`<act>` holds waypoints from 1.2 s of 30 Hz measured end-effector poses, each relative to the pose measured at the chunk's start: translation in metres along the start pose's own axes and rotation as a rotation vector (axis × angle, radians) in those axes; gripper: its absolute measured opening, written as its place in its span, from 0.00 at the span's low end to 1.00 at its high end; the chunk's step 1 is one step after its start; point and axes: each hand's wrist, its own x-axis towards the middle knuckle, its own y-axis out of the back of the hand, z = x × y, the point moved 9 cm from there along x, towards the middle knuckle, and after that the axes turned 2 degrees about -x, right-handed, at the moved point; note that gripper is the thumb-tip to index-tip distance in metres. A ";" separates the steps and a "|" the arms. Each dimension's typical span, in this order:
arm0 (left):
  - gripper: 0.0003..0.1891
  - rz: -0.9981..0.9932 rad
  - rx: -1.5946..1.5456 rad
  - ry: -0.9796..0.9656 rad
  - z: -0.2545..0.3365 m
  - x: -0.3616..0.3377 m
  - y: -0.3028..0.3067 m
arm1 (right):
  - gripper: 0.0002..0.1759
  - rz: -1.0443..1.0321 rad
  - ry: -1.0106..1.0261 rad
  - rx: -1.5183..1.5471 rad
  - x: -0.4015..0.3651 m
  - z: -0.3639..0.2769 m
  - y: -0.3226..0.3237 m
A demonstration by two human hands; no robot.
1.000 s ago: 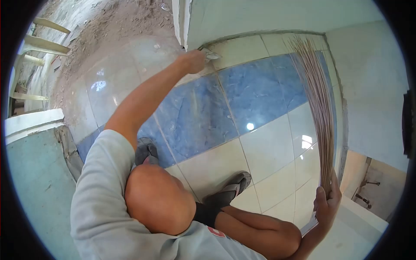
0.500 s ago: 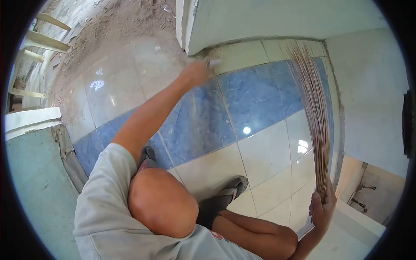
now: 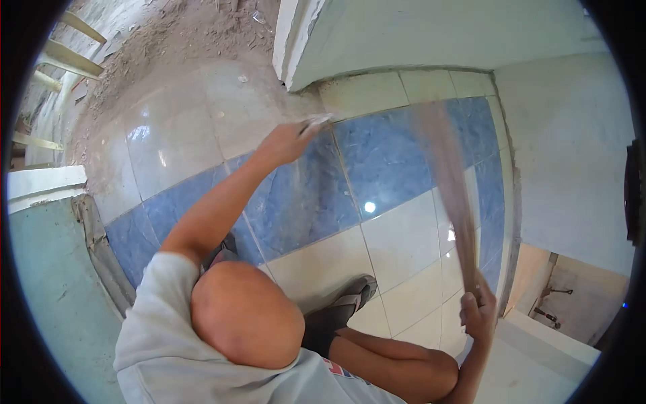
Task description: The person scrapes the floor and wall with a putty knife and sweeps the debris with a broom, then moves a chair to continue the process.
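My right hand [image 3: 480, 311] is closed around the lower end of a broom of thin brown sticks [image 3: 449, 178]. The bristles fan upward over the blue and white floor tiles and are smeared by motion. My left hand [image 3: 284, 143] reaches out over the blue tiles near the wall corner. It pinches a small whitish piece [image 3: 316, 121] that points right; what that piece is cannot be made out.
Dusty soil [image 3: 182, 40] covers the floor at the upper left, beside pale chair legs [image 3: 74, 62]. A wall end [image 3: 289, 47] juts in at the top. My sandalled foot [image 3: 360, 291] rests on the tiles. Taps [image 3: 550, 316] show at the right.
The broom and the hand gripping it have swung to the left, with the bristles now blurred. My other hand has moved slightly left and down with the whitish piece.
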 end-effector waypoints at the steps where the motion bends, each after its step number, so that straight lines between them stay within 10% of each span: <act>1: 0.24 0.136 -0.106 -0.007 -0.011 -0.024 0.023 | 0.32 -0.033 0.027 -0.053 0.005 0.016 -0.007; 2: 0.26 0.263 -0.014 -0.116 -0.048 -0.040 0.038 | 0.32 -0.055 0.094 -0.180 0.008 0.023 -0.019; 6: 0.23 0.245 -0.767 0.549 -0.143 -0.124 0.105 | 0.33 -0.282 0.331 -0.430 0.009 0.024 -0.093; 11: 0.18 0.532 -1.253 0.319 -0.093 -0.147 0.154 | 0.42 -0.700 0.451 -0.786 0.044 -0.022 -0.216; 13: 0.19 0.459 -1.381 0.307 -0.085 -0.143 0.132 | 0.44 -0.512 0.756 -0.622 0.067 -0.072 -0.259; 16: 0.18 0.141 -1.611 0.347 -0.064 -0.141 0.066 | 0.40 -0.369 0.656 0.180 0.102 -0.152 -0.320; 18: 0.14 0.077 -1.468 0.454 -0.028 -0.146 0.037 | 0.36 -0.356 0.501 0.465 0.111 -0.182 -0.369; 20: 0.16 0.105 -0.817 0.042 -0.005 -0.138 0.037 | 0.27 -0.263 0.517 0.821 0.125 -0.188 -0.395; 24: 0.26 0.205 -0.245 -0.104 -0.002 -0.136 0.074 | 0.21 -0.144 0.282 0.696 0.138 -0.198 -0.371; 28: 0.33 -0.026 0.102 -0.104 -0.037 -0.144 0.052 | 0.30 0.159 0.589 -0.440 0.235 -0.187 -0.336; 32: 0.36 -0.362 0.261 -0.114 -0.045 -0.167 0.002 | 0.32 0.032 0.386 -0.791 0.265 -0.196 -0.328; 36: 0.30 -0.266 0.287 -0.183 -0.065 -0.169 -0.001 | 0.32 -0.028 0.401 -0.948 0.255 -0.189 -0.326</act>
